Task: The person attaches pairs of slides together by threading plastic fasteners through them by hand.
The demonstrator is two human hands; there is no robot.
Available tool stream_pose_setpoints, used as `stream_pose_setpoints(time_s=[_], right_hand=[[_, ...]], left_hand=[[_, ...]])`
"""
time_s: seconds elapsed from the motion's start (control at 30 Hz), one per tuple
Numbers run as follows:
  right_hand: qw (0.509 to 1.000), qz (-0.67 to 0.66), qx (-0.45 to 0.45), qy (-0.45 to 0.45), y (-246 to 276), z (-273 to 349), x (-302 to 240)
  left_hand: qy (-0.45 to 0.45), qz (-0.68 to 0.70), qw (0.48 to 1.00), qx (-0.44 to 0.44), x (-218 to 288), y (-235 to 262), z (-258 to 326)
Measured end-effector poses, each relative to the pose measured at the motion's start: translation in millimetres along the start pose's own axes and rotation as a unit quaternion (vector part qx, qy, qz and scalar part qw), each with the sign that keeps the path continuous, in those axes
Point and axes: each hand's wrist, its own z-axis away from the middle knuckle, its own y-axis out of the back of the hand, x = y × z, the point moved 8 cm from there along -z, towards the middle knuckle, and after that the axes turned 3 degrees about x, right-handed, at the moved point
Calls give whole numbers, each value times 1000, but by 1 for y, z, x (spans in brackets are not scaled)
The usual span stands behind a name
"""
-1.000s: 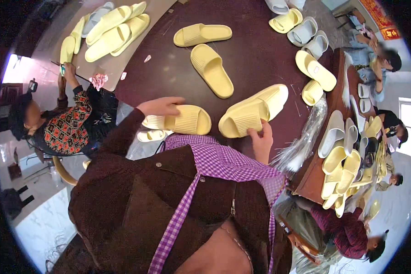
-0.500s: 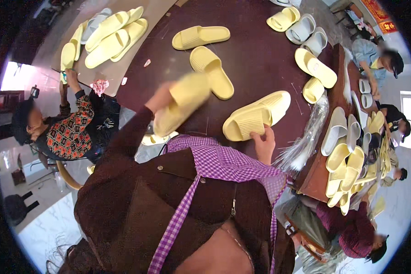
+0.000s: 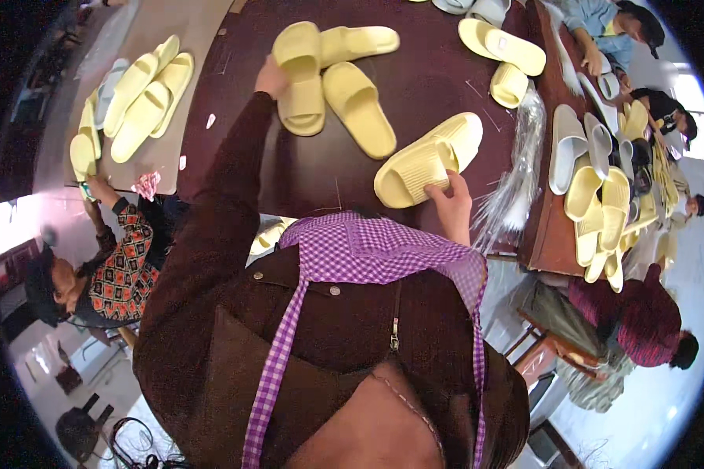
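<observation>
Right hand (image 3: 450, 205), nearest the body, grips the near end of one pale yellow slipper (image 3: 426, 160) lying sole-up at the front edge of the dark brown table (image 3: 414, 86); fingers are closed around its edge. A second slipper appears to lie underneath it, forming a pair.

Left hand (image 3: 271, 78), at the end of the extended brown sleeve, is closed on the side of one yellow slipper (image 3: 299, 78), which rests on the table farther in. Just beside it on the right lies one yellow slipper at an angle (image 3: 360, 108), and one more (image 3: 358, 41) lies crosswise behind both, touching the held slipper's far end.

Farther right on the table: one short yellow slipper (image 3: 510, 84) and one long yellow slipper (image 3: 502, 45). A bundle of clear plastic bags (image 3: 520, 168) hangs at the right table edge.

On the grey surface to the left, a stack of about four yellow slippers (image 3: 142, 98) lies together; exact count cannot be told. To the right, a mixed heap of grey and yellow slippers (image 3: 602, 180) cannot be counted.
</observation>
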Motion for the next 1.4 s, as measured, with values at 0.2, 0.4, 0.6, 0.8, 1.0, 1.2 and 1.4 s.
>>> stream_pose_setpoints(time_s=[0.2,0.4,0.6,0.8,1.0,1.2,1.4], right_hand=[[999,30,-35,4,-13,-30,10],[999,43,-8,-23,-43,-88,-9],[999,27,33,7,-51,-123,-33],[988,130,-41,76,-42,-61,-58],[994,106,-34,11,-47,-13,-47],[994,-62,61,-59,-17,-12,20],[881,-376,26,-286,-21,-17,57]], left_hand=[[-67,231,970,-23,79,-37,36],[-184,295,929,129,138,-8,106],[-253,206,938,120,151,3,193],[143,494,825,-234,121,-17,214],[106,420,835,-340,109,-44,256],[146,475,817,-294,81,-47,249],[147,484,801,-320,91,-27,241]])
